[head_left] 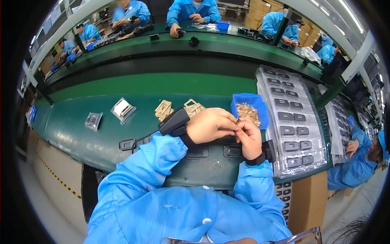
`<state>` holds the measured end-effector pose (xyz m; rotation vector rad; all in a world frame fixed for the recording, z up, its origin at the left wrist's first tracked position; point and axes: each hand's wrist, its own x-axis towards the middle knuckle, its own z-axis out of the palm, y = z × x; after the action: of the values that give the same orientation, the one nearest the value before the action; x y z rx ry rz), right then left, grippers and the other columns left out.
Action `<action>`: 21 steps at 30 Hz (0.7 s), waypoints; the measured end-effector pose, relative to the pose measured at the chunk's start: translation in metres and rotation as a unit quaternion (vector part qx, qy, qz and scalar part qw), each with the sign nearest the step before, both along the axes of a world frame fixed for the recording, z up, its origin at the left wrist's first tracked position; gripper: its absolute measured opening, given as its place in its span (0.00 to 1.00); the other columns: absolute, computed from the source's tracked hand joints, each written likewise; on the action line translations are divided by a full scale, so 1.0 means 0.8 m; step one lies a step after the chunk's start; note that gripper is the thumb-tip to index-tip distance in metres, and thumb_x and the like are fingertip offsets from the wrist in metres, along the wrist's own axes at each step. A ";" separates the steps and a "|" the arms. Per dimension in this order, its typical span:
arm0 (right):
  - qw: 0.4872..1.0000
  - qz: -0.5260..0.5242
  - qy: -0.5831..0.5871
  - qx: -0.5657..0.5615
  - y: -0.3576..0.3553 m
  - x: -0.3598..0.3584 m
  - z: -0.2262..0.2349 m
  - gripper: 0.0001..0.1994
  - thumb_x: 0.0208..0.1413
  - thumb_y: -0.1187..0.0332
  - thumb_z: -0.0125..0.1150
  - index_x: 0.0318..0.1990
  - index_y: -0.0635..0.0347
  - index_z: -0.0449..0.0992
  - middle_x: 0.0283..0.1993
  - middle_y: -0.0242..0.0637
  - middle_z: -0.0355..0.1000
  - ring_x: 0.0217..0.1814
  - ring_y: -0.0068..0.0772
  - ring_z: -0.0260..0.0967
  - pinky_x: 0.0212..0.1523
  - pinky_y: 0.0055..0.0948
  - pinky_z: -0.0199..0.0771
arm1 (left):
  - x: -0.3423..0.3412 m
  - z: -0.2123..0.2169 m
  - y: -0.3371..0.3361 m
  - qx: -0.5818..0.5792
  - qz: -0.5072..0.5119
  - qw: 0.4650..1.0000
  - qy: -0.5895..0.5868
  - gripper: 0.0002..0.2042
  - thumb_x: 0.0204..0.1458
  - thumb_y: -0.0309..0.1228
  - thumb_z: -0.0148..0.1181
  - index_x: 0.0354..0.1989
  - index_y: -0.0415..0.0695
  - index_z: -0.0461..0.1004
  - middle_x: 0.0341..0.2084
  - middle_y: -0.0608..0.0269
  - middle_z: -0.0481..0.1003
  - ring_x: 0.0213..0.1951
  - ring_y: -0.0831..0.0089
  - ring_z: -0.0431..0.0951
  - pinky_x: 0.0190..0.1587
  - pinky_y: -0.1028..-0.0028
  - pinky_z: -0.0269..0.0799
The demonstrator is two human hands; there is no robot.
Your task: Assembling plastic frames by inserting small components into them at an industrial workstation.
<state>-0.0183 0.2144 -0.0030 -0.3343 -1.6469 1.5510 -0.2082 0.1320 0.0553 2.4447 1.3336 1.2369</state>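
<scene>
My left hand [209, 124] and my right hand [249, 138] meet over the green bench, fingertips pinched together on a small metal part [238, 121]. Both wrists carry black wrist devices. Just beyond the hands stands a blue bin [260, 101] full of small tan metal parts [248, 112]. Two black rectangular housings [198, 153] lie on the bench under my forearms. Which hand bears the part's weight is hard to tell.
Clear trays of black parts [290, 118] stack at the right. Tan part frames [163, 109], two bagged items [122, 109] and a black piece [126, 144] lie at left. A green conveyor [162, 83] runs behind; people in blue coats work beyond and at right. Cardboard boxes [308, 199] stand below.
</scene>
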 end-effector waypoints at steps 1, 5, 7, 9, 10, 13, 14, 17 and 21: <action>0.999 0.031 -0.019 0.032 -0.004 0.000 0.003 0.06 0.66 0.72 0.58 0.35 0.64 0.75 0.41 0.31 0.69 0.27 0.13 0.62 0.28 0.16 0.62 | -0.006 0.000 -0.012 -0.014 -0.017 1.000 -0.004 0.14 0.50 0.26 0.70 0.46 0.48 0.84 0.41 0.61 0.81 0.42 0.60 0.81 0.44 0.64 0.77; 0.987 0.122 -0.087 -0.058 -0.050 -0.004 0.013 0.06 0.65 0.73 0.59 0.34 0.64 0.76 0.42 0.30 0.69 0.29 0.13 0.63 0.27 0.15 0.62 | -0.019 -0.013 -0.066 -0.002 -0.009 1.000 -0.026 0.10 0.48 0.31 0.72 0.39 0.47 0.84 0.38 0.62 0.82 0.39 0.60 0.82 0.41 0.63 0.77; 0.976 0.175 -0.120 -0.050 -0.068 -0.001 0.013 0.08 0.66 0.71 0.57 0.33 0.64 0.77 0.39 0.30 0.69 0.29 0.14 0.64 0.28 0.16 0.62 | -0.019 -0.016 -0.097 -0.031 -0.008 0.999 -0.036 0.09 0.49 0.31 0.72 0.38 0.46 0.84 0.37 0.62 0.81 0.39 0.61 0.82 0.41 0.63 0.77; 0.964 0.212 -0.149 -0.061 -0.091 0.003 0.015 0.10 0.67 0.70 0.56 0.34 0.65 0.76 0.36 0.30 0.69 0.29 0.15 0.64 0.29 0.17 0.63 | -0.015 -0.029 -0.121 -0.031 -0.002 0.998 -0.056 0.09 0.49 0.31 0.71 0.38 0.46 0.82 0.37 0.62 0.81 0.39 0.60 0.81 0.40 0.63 0.77; 0.961 0.217 -0.162 -0.064 -0.104 0.004 0.011 0.10 0.68 0.69 0.55 0.34 0.65 0.76 0.35 0.30 0.69 0.28 0.16 0.64 0.30 0.18 0.64 | -0.010 -0.032 -0.136 -0.021 0.009 0.998 -0.051 0.09 0.49 0.31 0.71 0.38 0.45 0.81 0.37 0.62 0.81 0.39 0.59 0.81 0.40 0.64 0.77; 0.947 0.243 -0.173 -0.123 -0.131 0.010 0.000 0.11 0.69 0.69 0.53 0.35 0.66 0.76 0.37 0.31 0.69 0.31 0.17 0.65 0.32 0.18 0.65 | 0.002 -0.045 -0.171 -0.038 0.022 0.998 -0.035 0.14 0.49 0.30 0.72 0.43 0.42 0.79 0.42 0.58 0.79 0.43 0.57 0.80 0.45 0.63 0.78; 0.945 0.244 -0.177 -0.127 -0.136 0.012 0.000 0.11 0.69 0.69 0.53 0.35 0.66 0.76 0.37 0.31 0.69 0.31 0.17 0.65 0.32 0.18 0.65 | 0.004 -0.040 -0.183 -0.080 0.030 0.996 -0.035 0.16 0.49 0.30 0.72 0.46 0.42 0.78 0.43 0.58 0.79 0.45 0.58 0.80 0.47 0.63 0.78; 0.918 0.275 -0.190 -0.215 -0.149 0.015 0.005 0.08 0.67 0.73 0.55 0.39 0.68 0.78 0.40 0.32 0.71 0.34 0.18 0.68 0.36 0.20 0.68 | 0.006 -0.049 -0.203 -0.094 0.060 0.993 -0.036 0.16 0.50 0.30 0.72 0.46 0.43 0.78 0.43 0.59 0.79 0.45 0.58 0.80 0.47 0.63 0.78; 0.962 0.193 -0.188 -0.042 -0.154 0.018 0.006 0.13 0.56 0.80 0.67 0.49 0.67 0.80 0.50 0.40 0.74 0.42 0.22 0.74 0.38 0.22 0.76 | -0.003 -0.053 -0.207 -0.080 0.064 0.992 -0.076 0.14 0.48 0.30 0.73 0.44 0.44 0.80 0.39 0.60 0.80 0.42 0.60 0.81 0.44 0.66 0.78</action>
<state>-0.0043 0.0911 0.0020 -0.3878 -2.0339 1.9414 -0.2110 -0.0334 0.0126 2.1429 1.5025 1.2609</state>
